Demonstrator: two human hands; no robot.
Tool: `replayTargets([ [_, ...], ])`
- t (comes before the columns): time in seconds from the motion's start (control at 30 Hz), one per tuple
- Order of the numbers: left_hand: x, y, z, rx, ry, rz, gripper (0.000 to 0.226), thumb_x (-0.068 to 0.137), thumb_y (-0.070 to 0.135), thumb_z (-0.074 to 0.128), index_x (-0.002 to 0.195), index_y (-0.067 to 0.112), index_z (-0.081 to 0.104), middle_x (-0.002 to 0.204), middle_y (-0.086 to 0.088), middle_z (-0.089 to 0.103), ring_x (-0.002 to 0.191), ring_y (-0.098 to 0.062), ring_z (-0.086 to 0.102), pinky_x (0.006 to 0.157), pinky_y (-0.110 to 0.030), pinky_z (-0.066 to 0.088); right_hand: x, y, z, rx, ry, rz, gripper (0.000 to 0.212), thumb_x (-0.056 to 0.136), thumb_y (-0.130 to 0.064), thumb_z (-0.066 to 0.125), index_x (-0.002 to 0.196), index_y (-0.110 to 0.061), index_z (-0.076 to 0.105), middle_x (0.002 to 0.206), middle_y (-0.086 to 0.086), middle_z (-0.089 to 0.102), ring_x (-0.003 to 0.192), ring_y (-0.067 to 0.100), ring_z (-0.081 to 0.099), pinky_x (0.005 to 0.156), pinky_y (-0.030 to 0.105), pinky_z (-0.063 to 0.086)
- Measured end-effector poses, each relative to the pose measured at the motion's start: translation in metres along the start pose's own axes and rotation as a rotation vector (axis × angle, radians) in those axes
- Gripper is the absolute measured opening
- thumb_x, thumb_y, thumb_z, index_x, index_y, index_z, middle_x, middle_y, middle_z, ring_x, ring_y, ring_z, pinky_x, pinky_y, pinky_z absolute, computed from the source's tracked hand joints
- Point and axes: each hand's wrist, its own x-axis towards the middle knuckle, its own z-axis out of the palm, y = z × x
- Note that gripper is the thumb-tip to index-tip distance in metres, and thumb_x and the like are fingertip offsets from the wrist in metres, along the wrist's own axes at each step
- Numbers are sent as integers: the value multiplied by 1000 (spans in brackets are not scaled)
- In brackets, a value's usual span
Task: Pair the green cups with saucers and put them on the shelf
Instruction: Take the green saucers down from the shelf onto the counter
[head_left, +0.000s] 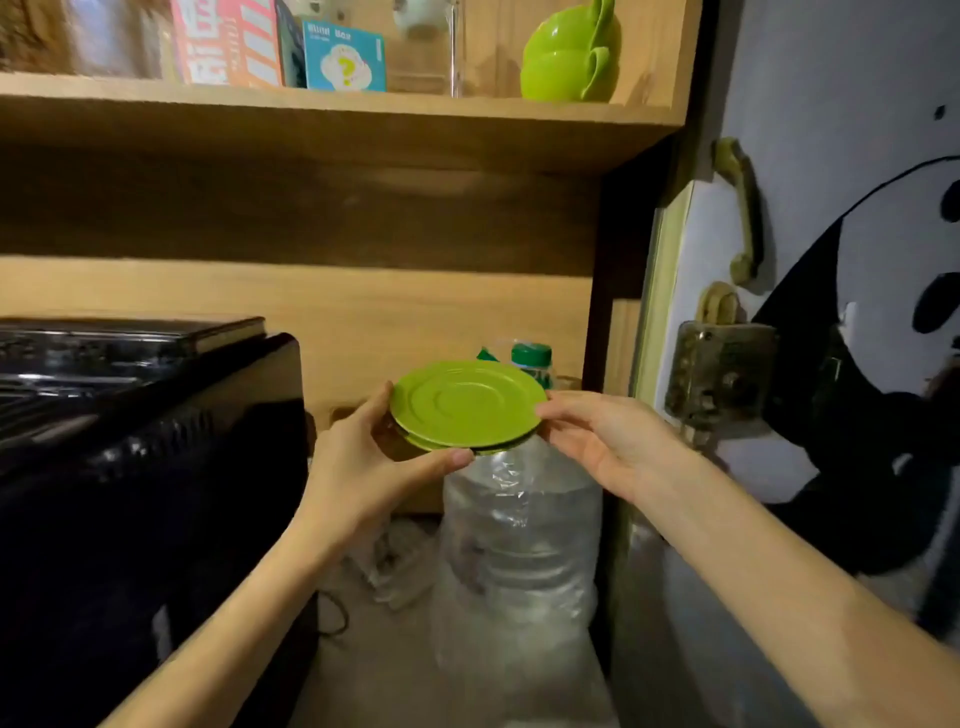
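Saucers of glossy green ceramic (467, 405), two stacked by the look of the doubled rim, sit level in the air between both hands, below the wooden shelf (332, 111). The left hand (363, 457) pinches the near-left rim, thumb under the front edge and fingers (376, 402) behind; the right hand (608, 441) touches the right rim with loosely curled fingers. On the shelf's right end stand two nested green cups (569, 54). Beneath the saucers stands a large clear plastic water bottle (519, 545); its contents are hard to judge.

wooden shelving (332, 306) | grey wall, panda mural (883, 312) | black appliance (130, 441) left | dim light
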Motion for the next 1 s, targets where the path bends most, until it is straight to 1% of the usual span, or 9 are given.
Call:
replayTargets([
  [0.1,-34,-22,7,19,-22,-78,124,34,62,75,138,10,32,131,-4,56,121,-10,50,103,-34,41,-9,38,-17,-26,32,63,23,73,19,58,95,14,61,73,14,72,56,17,70,63,26,58],
  [0.23,-79,-53,22,-43,-60,-212,114,39,43,80,137,8,33,123,14,53,111,6,49,92,-5,38,-22,90,-36,-57,100,146,21,73,19,57,94,15,62,72,13,72,54,15,69,60,23,57],
  [0.3,-102,-74,29,-43,-78,-258,110,40,39,83,136,10,36,120,17,51,111,6,49,90,-7,36,-28,117,-46,-78,127,190,31,74,19,56,104,16,60,61,11,73,53,15,69,57,20,57],
  [0.4,-133,-100,39,-13,-114,-325,108,42,36,86,136,13,37,118,16,46,117,-1,45,94,-14,34,-36,154,-59,-101,163,256,36,75,19,54,111,15,57,91,23,66,66,21,64,61,22,58],
  [0.5,-159,-124,46,-8,-140,-391,107,43,30,87,136,13,38,117,16,47,115,1,44,84,3,29,-40,186,-70,-134,212,327,36,76,18,55,112,14,57,94,24,67,80,27,64,86,33,53],
  [0.57,-175,-138,49,-1,-164,-434,110,43,33,87,137,13,35,122,13,49,118,1,42,85,8,26,-43,205,-76,-164,241,378,39,76,17,56,115,12,55,103,24,66,91,28,63,84,32,50],
  [0.73,-204,-164,52,68,-219,-530,113,45,35,87,140,16,28,140,-5,47,128,-14,42,107,-29,34,-48,245,-85,-187,255,428,40,75,20,55,115,11,56,99,20,62,70,19,60,80,31,51],
  [0.9,-231,-195,56,138,-228,-620,113,45,38,87,140,24,28,133,-7,55,122,-20,49,93,-23,36,-45,281,-91,-266,246,437,44,73,20,56,115,7,58,116,25,63,101,31,63,88,38,50],
  [1.0,-239,-209,57,119,-222,-662,111,43,40,87,138,30,31,125,4,58,117,-10,50,88,-17,35,-41,300,-89,-326,248,449,43,72,19,56,113,6,61,116,31,63,101,33,64,98,48,45],
])
